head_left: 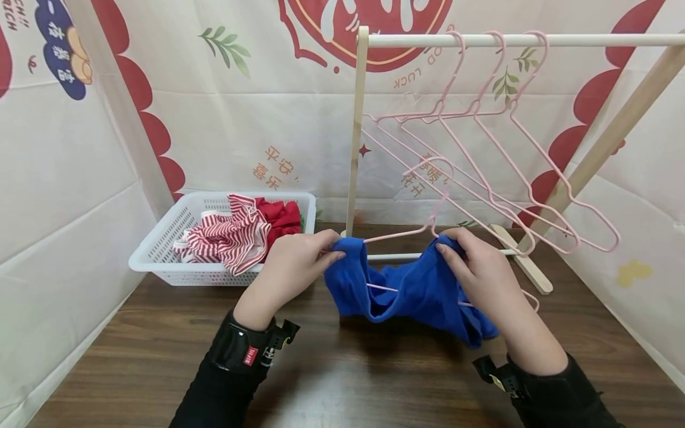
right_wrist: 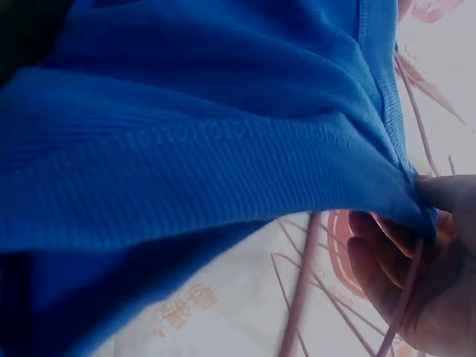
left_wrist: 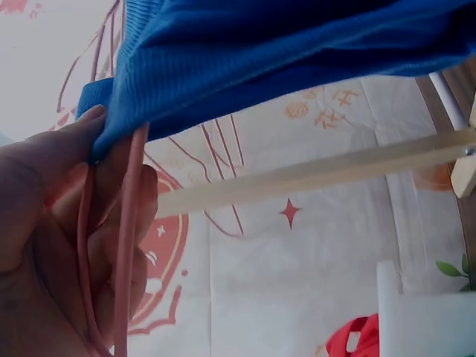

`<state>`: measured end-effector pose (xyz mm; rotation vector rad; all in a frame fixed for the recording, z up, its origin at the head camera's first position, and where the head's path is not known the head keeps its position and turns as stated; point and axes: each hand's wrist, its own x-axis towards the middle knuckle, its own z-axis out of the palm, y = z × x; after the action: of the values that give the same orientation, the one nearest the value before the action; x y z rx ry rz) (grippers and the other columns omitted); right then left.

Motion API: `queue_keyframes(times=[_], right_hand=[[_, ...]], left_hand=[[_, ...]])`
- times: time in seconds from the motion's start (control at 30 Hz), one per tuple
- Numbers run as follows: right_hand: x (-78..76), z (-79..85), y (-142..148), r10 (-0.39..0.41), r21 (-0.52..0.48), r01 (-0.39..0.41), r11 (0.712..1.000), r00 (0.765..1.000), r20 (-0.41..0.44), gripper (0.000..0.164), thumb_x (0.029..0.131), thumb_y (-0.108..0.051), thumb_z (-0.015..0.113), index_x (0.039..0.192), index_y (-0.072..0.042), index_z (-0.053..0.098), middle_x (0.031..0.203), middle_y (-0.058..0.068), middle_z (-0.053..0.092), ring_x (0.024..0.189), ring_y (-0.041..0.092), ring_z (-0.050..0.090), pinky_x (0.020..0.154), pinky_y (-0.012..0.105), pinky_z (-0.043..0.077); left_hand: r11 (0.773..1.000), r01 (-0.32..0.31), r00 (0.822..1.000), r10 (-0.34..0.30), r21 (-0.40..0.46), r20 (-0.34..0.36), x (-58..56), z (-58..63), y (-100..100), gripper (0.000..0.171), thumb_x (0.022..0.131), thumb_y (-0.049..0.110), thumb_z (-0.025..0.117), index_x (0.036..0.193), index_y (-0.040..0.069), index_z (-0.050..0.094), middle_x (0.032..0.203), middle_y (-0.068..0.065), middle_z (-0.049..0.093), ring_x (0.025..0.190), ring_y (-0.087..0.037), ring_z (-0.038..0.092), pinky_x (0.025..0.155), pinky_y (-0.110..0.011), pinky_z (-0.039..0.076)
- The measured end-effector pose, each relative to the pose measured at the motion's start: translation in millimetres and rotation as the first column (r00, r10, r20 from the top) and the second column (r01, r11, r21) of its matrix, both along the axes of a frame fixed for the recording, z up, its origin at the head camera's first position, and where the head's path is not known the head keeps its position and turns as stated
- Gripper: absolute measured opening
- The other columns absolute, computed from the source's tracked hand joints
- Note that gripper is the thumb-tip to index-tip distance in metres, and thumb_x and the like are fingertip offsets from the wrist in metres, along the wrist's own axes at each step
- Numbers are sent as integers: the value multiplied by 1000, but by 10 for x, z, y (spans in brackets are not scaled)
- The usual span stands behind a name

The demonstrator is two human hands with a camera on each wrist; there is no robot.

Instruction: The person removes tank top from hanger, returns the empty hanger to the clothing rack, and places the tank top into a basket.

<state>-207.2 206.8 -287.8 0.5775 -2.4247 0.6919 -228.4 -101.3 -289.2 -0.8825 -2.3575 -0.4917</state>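
A blue garment with a ribbed edge (head_left: pixel 412 291) is bunched on a pink hanger (head_left: pixel 398 234) above the table, the hook standing up between my hands. My left hand (head_left: pixel 297 261) pinches the garment's left edge between thumb and fingers. In the left wrist view, the hanger's pink end loop (left_wrist: pixel 126 260) pokes out of the cloth beside that palm. My right hand (head_left: pixel 476 267) pinches the ribbed edge (right_wrist: pixel 297 171) just right of the hook. Pink wire also passes by the right fingers. Folds hide most of the hanger inside the cloth.
Behind and to the right stands a rack with a white rail (head_left: pixel 407 40) and wooden posts. Several pink hangers (head_left: pixel 476 113) hang there, close behind my right hand. At the left, a white basket (head_left: pixel 144 255) holds a striped cloth (head_left: pixel 241 232) and red cloth (head_left: pixel 283 217).
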Motion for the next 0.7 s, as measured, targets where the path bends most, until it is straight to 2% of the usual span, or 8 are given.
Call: queue_keyframes(times=[0.17, 0.37, 0.47, 0.57, 0.63, 0.7], right_hand=[[2, -2, -29, 14, -23, -14, 1000, 1000, 1, 21, 98, -9, 58, 118, -3, 59, 103, 17, 65, 80, 27, 55, 70, 47, 43], [-7, 16, -3, 28, -45, -28, 999, 1000, 4, 19, 98, -8, 57, 117, -3, 59, 109, 18, 64, 91, 30, 59, 73, 51, 46], [-7, 34, 25, 16, -55, -15, 998, 1000, 22, 21, 100, -11, 55, 119, -3, 58, 114, 19, 63, 96, 33, 60, 75, 54, 48], [-4, 56, 62, -1, -74, 4, 997, 999, 44, 23, 102, -15, 52, 121, -2, 57, 116, 19, 62, 100, 34, 59, 77, 55, 49], [-10, 71, 87, -9, -81, 12, 997, 999, 33, 23, 102, -15, 51, 119, -1, 57, 114, 19, 61, 101, 33, 58, 77, 53, 48], [-12, 83, 109, -13, -94, 15, 995, 1000, 25, 23, 102, -15, 50, 118, 1, 57, 113, 20, 61, 101, 33, 57, 77, 53, 47]], left_hand=[[999, 7, 1000, -8, 32, 30, 26, 2, 32, 18, 88, 22, 74, 104, 15, 70, 78, 2, 70, 61, -9, 59, 52, -24, 42], [993, 47, 987, -63, 110, 145, 22, 23, 5, 21, 91, 20, 71, 110, 15, 74, 96, 0, 74, 78, -11, 67, 68, -28, 52], [981, 66, 963, -111, 182, 244, 20, 44, -26, 21, 92, 19, 69, 112, 14, 74, 100, 0, 73, 84, -11, 67, 77, -30, 53], [959, 63, 922, -162, 275, 351, 20, 70, -63, 19, 94, 19, 67, 111, 14, 73, 98, 2, 72, 83, -11, 66, 78, -30, 54], [945, 49, 903, -180, 323, 391, 19, 89, -88, 18, 95, 19, 65, 110, 13, 72, 96, 2, 71, 81, -11, 64, 76, -31, 53], [934, 27, 893, -182, 355, 411, 15, 101, -114, 18, 96, 19, 63, 110, 13, 71, 97, 1, 70, 81, -12, 64, 75, -32, 53]])
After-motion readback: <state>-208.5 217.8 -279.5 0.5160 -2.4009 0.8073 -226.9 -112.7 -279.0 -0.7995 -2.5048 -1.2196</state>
